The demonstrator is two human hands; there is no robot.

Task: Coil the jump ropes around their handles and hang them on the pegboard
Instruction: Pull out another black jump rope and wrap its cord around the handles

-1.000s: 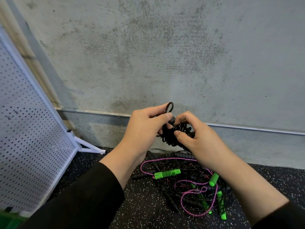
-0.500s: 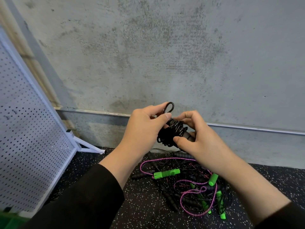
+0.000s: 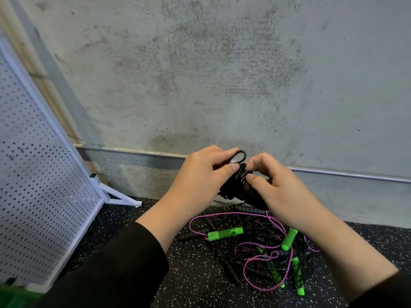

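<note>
Both hands met mid-frame, w/ a black jump rope (image 3: 239, 185) held between them, already wound into a tight bundle round its handles, up above the floor and in front of the concrete wall (image 3: 222, 74). Left hand (image 3: 200, 174) gripped the bundle from the left, fingers curled over the top, thumb pressed on the coils; a small loop (image 3: 241, 155) of cord stuck up just past its fingertips. Right hand (image 3: 282, 192) gripped from the right, thumb and index pinching the coils near the top, the black handle ends running down under its palm. Both wrists came out of black sleeves (image 3: 124, 270). Below the hands, on the speckled black floor (image 3: 195, 283), lay a tangled pile of other ropes (image 3: 255, 247): thin black cords, a pink-purple cord (image 3: 262, 287) looping thru it, green handles (image 3: 224, 233) and black handles mixed in. White pegboard (image 3: 33, 185) stood at the left, tilted in the view, on a white frame w/ a foot (image 3: 120, 197) on the floor by the wall; can't tell if anything hung on it.
</note>
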